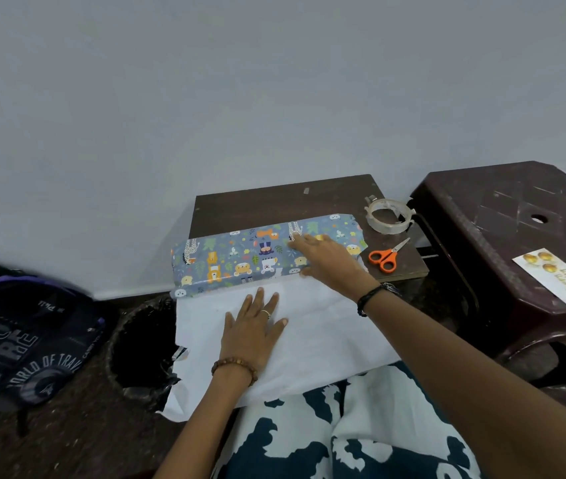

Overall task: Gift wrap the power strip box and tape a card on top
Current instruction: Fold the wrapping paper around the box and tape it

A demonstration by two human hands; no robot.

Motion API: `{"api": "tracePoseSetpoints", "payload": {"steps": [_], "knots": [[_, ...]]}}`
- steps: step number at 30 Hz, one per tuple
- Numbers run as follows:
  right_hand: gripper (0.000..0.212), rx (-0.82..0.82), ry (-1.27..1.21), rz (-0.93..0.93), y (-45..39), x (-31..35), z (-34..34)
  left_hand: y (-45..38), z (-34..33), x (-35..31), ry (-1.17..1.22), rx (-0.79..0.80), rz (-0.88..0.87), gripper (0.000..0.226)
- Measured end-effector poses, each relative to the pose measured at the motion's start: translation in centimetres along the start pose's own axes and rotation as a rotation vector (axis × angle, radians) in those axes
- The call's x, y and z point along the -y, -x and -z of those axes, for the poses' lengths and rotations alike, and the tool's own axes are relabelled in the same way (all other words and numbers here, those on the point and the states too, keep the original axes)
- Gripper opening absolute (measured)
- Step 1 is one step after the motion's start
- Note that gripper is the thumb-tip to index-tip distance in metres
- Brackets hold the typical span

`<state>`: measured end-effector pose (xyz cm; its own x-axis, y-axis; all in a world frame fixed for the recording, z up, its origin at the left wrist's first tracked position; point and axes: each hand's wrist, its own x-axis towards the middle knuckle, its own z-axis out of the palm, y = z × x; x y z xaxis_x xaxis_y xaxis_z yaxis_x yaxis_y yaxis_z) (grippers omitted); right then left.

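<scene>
Head view. I see the power strip box (240,257), already covered on its upper faces with animal-print wrapping paper (285,326), lying on a small dark board (274,198) with its long axis running left to right, slightly raised toward the right. The paper's white underside extends from the box's near edge toward me, over my lap. My right hand (326,257) rests flat on the right part of the box, fingers straight and slightly spread, pressing the paper down; my left hand (254,326) lies flat on the white sheet just nearer than the box, fingers spread and pointing at it. The right hand is thus the nearer one to the box's open right end. Beyond that end, well within reach, lie a tape roll (390,216) and orange-handled scissors (386,255). The card (557,276) waits on the brown plastic stool (516,209) to the right. I judge free room limited: the board's right edge is close, and the sheet overhangs its near edge.
</scene>
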<state>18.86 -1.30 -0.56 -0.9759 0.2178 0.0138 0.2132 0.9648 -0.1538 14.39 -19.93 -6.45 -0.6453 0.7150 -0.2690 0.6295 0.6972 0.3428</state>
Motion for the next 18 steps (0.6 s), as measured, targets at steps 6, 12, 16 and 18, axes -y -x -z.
{"api": "tracePoseSetpoints", "payload": {"steps": [6,12,16,18], "knots": [[0.071,0.083,-0.075,-0.05,-0.9,-1.1,0.4,0.1,0.0,-0.2,-0.007,0.0,0.016,0.054],[0.06,0.038,-0.033,-0.053,-1.9,-0.6,0.8,0.2,0.2,-0.6,-0.043,0.006,0.016,0.052],[0.052,-0.02,0.157,0.045,-1.9,0.2,0.8,0.2,0.1,-0.6,-0.056,0.011,0.025,0.052],[0.048,-0.01,0.173,0.117,-1.7,0.3,0.6,0.3,0.0,-0.6,-0.061,0.013,0.02,0.052]]}}
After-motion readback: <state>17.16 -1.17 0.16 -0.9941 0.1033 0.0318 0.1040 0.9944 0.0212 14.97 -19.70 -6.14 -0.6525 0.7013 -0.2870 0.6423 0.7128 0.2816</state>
